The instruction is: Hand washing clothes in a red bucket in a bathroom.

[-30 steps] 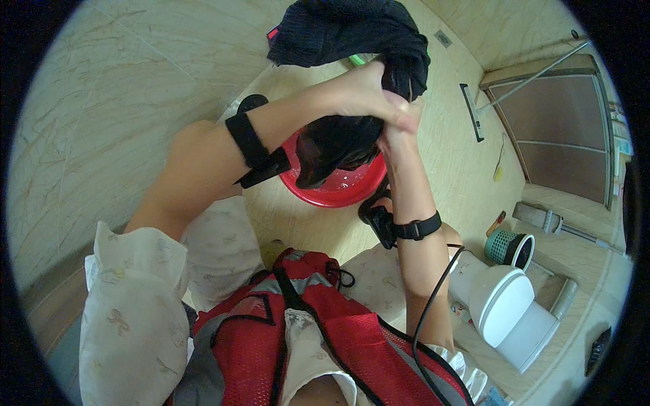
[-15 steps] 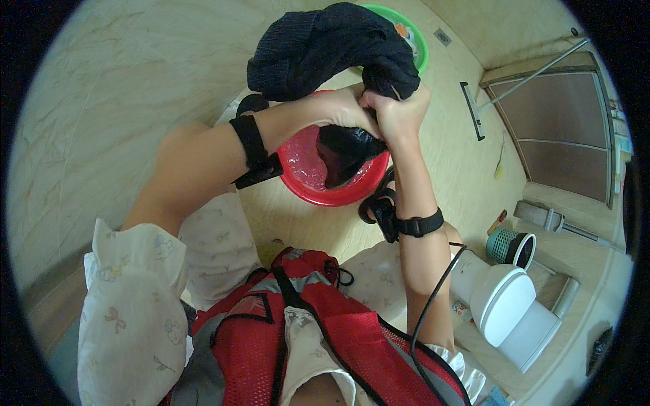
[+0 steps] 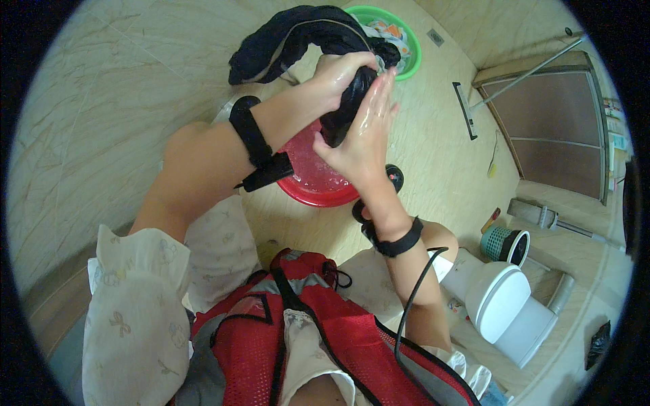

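Note:
A wet black garment (image 3: 298, 32) is bunched above a red basin (image 3: 317, 201) that holds pinkish, sudsy-looking water. My left hand (image 3: 342, 74) is closed round a gathered part of it. Under that grip a shiny black bunch (image 3: 349, 111) hangs over the basin. My right hand (image 3: 365, 132) lies along this bunch's right side, fingers stretched out and thumb apart. The rest of the garment drapes beyond my left hand, to the far left, and a pale seam or trim runs along it. Its exact kind cannot be made out.
A green basin (image 3: 414, 64) with light and orange cloths stands behind the garment. To the right are a floor squeegee (image 3: 465, 111), a teal basket (image 3: 500, 243) and a white toilet (image 3: 501, 304). A floor drain (image 3: 435, 38) lies at the back. A black cable (image 3: 413, 298) runs along my right forearm.
My right hand has let go of its grip and flattened out, moving left and nearer. My left hand has shifted up with the garment, whose draped part has moved left.

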Motion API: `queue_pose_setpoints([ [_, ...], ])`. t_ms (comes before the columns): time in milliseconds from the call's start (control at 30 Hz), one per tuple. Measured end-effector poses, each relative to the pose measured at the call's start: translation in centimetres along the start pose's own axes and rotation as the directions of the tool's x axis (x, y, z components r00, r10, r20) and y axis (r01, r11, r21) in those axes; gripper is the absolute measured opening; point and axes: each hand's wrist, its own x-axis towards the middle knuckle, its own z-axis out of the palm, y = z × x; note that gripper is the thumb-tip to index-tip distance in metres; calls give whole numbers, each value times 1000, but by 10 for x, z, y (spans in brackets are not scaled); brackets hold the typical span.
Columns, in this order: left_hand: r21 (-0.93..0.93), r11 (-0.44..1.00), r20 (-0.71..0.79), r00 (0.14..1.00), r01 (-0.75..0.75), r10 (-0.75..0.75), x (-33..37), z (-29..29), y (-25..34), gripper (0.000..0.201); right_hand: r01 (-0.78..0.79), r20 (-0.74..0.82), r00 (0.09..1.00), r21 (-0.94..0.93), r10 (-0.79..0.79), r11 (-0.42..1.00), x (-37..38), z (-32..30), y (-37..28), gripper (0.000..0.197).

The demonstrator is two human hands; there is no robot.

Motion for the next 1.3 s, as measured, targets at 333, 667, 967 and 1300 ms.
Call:
queue_pose_setpoints([
  [333,-573,819,94,995,32,27,-8,33,-12,19,-26,-418,909,-88,-13,996,30,21,37,87],
  [667,481,696,58,812,-533,581,-1,30,-23,34,-357,-202,840,494,504,793,34,27,63,27],
  [967,387,837,146,922,-386,358,-14,22,5,30,-580,394,745,782,537,231,44,2,43,18],
  [1300,396,796,375,872,-458,315,1,9,-1,23,-668,666,676,735,316,-119,32,2,46,38],
])
